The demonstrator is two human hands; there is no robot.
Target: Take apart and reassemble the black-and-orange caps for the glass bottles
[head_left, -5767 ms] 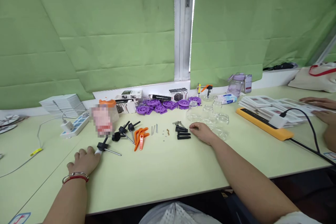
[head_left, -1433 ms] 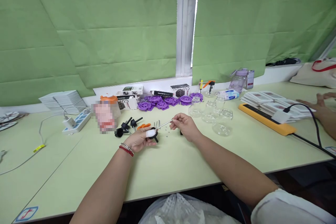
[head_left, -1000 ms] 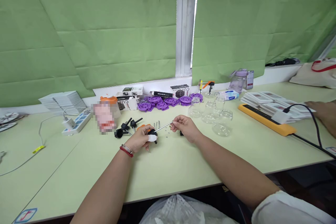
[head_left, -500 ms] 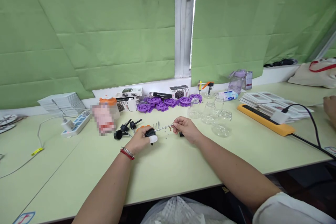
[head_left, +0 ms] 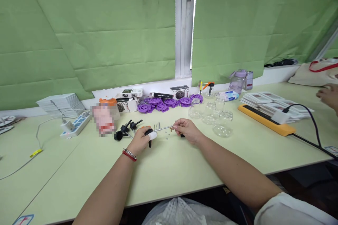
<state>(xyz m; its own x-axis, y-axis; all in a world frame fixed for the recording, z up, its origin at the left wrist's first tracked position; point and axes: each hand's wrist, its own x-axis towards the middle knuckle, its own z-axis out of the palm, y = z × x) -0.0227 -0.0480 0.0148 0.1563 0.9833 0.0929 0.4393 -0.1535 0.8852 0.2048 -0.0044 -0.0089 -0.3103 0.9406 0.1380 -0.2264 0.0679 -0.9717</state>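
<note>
My left hand, a white covering on its thumb, is closed around a black part with a thin metal rod sticking out to the right. At the rod's far end, the fingers of my right hand are pinched together; any small piece between them is too small to make out. Behind and below the hands, small metal bits and upright pins are on the table. Several black knobs with stems lie left of my left hand. A small black piece shows under my right hand.
Purple wheel-like parts and boxes line the back. Clear glass jars stand right of my right hand, with a yellow power strip and stacked white cards beyond. Another person's hand is at far right.
My left hand has shifted slightly right and turned the black part, so more of it points down. My right hand stays at the rod's end. The other person's hand has moved further into view.
</note>
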